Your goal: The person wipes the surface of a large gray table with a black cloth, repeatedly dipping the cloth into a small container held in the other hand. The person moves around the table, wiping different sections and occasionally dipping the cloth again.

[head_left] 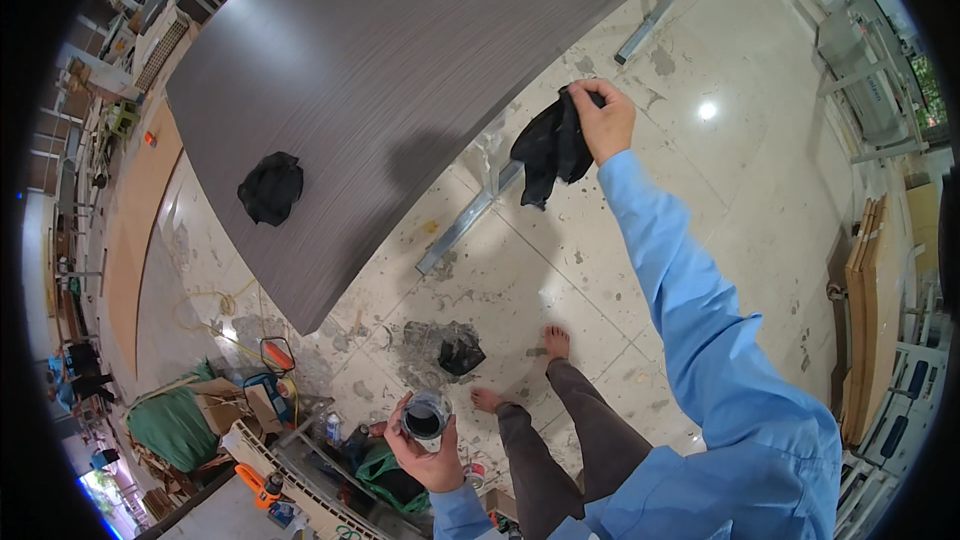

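Between finger and thumb, my right hand (605, 122) pinches a black cloth (553, 148), which hangs down beside the table edge, over the floor. My left hand (432, 455) is wrapped round a clear jar (426, 414) with dark contents, held low near my legs. On the dark grey wood-grain tabletop (330, 70) lies another crumpled black cloth (271, 188), toward the left. A third black piece (461, 352), perhaps cloth or plastic, rests on a dark-stained patch of floor in front of my bare feet.
Metal legs (470, 230) stick out beneath the tabletop. At lower left are a green bag (172, 428), an orange power tool (258, 486) and a crate of odds and ends. A yellow cord (215, 312) trails on the stained tile floor. Wooden boards (862, 320) lean at the right.
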A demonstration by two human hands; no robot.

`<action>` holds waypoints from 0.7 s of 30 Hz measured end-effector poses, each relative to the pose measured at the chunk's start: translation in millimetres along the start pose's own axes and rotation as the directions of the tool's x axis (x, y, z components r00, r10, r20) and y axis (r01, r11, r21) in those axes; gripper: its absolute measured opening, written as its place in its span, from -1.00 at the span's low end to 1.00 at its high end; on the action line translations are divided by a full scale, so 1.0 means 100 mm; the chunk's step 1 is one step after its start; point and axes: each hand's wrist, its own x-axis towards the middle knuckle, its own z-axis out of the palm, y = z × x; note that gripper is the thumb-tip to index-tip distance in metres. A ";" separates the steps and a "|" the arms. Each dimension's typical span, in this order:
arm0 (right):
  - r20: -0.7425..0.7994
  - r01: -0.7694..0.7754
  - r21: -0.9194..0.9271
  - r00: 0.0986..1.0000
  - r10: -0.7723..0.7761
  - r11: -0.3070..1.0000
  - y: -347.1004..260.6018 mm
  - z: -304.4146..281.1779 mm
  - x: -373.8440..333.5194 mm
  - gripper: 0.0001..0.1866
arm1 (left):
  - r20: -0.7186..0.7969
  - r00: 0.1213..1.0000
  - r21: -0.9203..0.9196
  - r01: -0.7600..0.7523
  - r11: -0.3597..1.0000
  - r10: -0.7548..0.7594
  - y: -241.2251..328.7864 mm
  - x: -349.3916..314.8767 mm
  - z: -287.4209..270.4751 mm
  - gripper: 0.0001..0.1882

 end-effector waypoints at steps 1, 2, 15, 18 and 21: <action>-0.027 0.014 0.022 1.000 -0.014 1.000 0.04 -0.02 0.05 -0.86 | 0.003 1.000 0.003 -0.002 1.000 0.002 0.03 0.00 0.03 -0.18; 0.104 -0.018 0.023 0.994 0.016 1.000 0.08 -0.04 0.09 -0.86 | 0.006 1.000 0.004 -0.003 1.000 0.003 0.05 0.01 0.07 -0.18; 0.551 0.112 0.055 0.825 -0.124 0.992 -0.03 -0.11 -0.19 -0.87 | 0.030 0.999 -0.025 -0.017 1.000 0.018 0.34 0.09 0.46 -0.20; 0.287 0.011 0.069 0.957 -0.031 0.998 -0.06 -0.07 -0.22 -0.85 | 0.024 0.999 -0.022 -0.045 0.999 0.046 0.44 0.11 0.41 -0.22; 0.560 0.030 0.094 0.825 -0.078 0.995 -0.22 -0.03 -0.46 -0.83 | -0.011 0.998 0.010 -0.054 0.998 0.054 0.53 0.09 0.24 -0.25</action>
